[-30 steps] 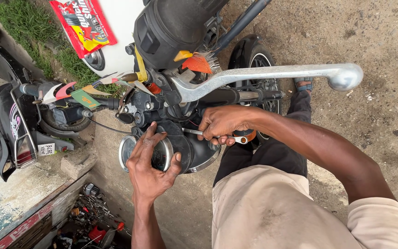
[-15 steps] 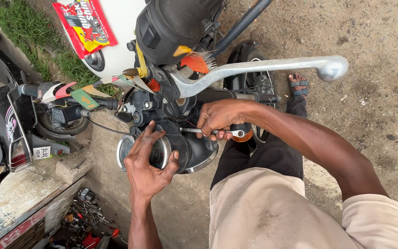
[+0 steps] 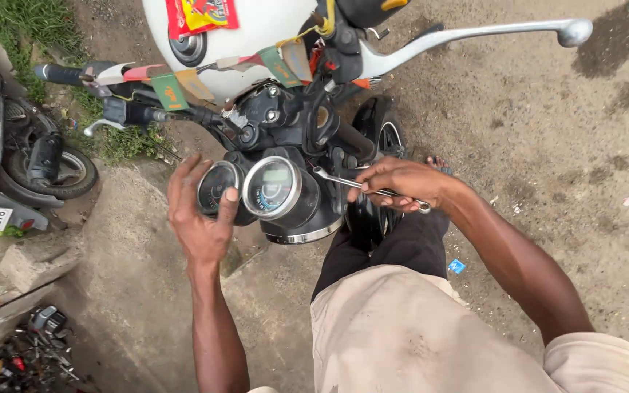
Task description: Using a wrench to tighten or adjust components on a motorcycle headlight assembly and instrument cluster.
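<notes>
1. Two hands are working at a motorcycle's twin gauges: the left hand [image 3: 199, 218] is lying half open, thumb touching the smaller round gauge [image 3: 216, 187].
2. The right hand [image 3: 400, 183] is gripping a slim metal spanner [image 3: 364, 188] in closed fingers, its tip pointing toward 10 o'clock beside the larger gauge [image 3: 274, 188].
3. Both forearms are reaching up from 6 o'clock.

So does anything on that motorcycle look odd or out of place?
Yes: the twin round gauges tilt loosely off the handlebar, steadied by the left hand, while the right hand holds a spanner beside them. Small flags are tied along the bar.
</notes>
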